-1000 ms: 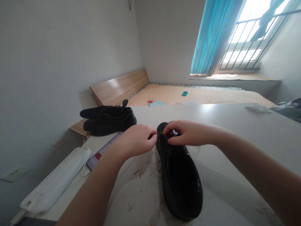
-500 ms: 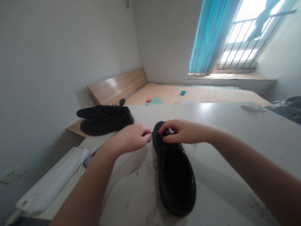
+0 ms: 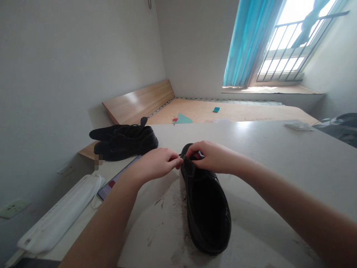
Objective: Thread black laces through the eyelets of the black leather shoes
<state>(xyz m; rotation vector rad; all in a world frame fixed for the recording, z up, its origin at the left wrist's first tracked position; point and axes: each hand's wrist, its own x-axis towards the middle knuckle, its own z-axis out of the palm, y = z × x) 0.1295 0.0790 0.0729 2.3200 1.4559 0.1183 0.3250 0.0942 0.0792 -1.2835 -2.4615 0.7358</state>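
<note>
A black leather lace-up shoe (image 3: 208, 212) lies on the white desk (image 3: 251, 149) with its toe toward me. My right hand (image 3: 209, 156) is shut over the far end of the shoe, its fingers at the lacing. My left hand (image 3: 157, 165) comes in from the near left, and its fingertips pinch a thin dark shoelace (image 3: 180, 158) right beside the shoe. The lace's full run is hidden by my fingers. A pair of black shoes (image 3: 124, 141) stands farther left on the desk, out of reach of my fingertips.
A tablet (image 3: 118, 176) lies under my left forearm, and a long white packet (image 3: 60, 214) lies along the wall edge of the desk. A white paper item (image 3: 297, 126) and a dark bag (image 3: 338, 128) sit far right. Beyond the desk is a wooden bed base (image 3: 217, 111).
My left fingertips have moved slightly right, closer to the shoe's lacing. The view has drifted a little, and the shoe stays in about the same place under my right hand.
</note>
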